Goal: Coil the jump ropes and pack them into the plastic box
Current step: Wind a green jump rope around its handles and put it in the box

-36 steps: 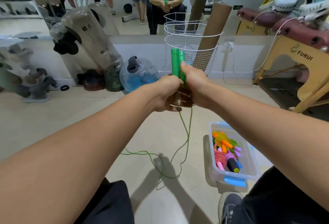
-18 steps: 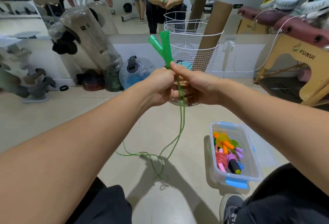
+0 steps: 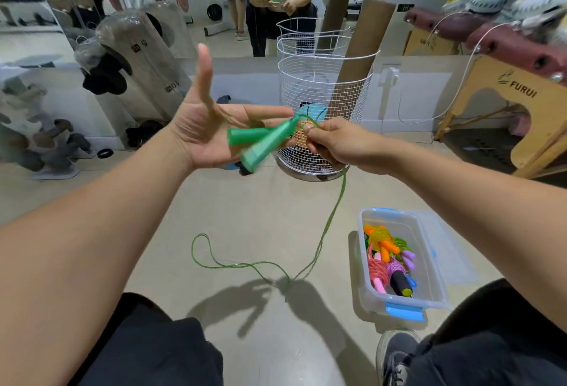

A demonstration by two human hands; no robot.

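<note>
At far left, bagged gear (image 3: 144, 57) is leaning against the mirrored wall. The left hand (image 3: 208, 128) is spreading wide, palm up, thumb raised, with the two green handles (image 3: 260, 143) lying across its straight fingers and nothing curled round them. The right hand (image 3: 334, 143) is pinching the green rope (image 3: 329, 217) just beside the handles. The rope is dropping to the floor (image 3: 245, 207) and looping loosely between the knees. A wire basket (image 3: 322, 79) holding cardboard tubes is standing directly behind both hands. The plastic box (image 3: 429, 269) is sitting on the floor at right, open, holding coiled ropes (image 3: 388, 257). A wooden bench (image 3: 506, 103) is standing beyond it.
</note>
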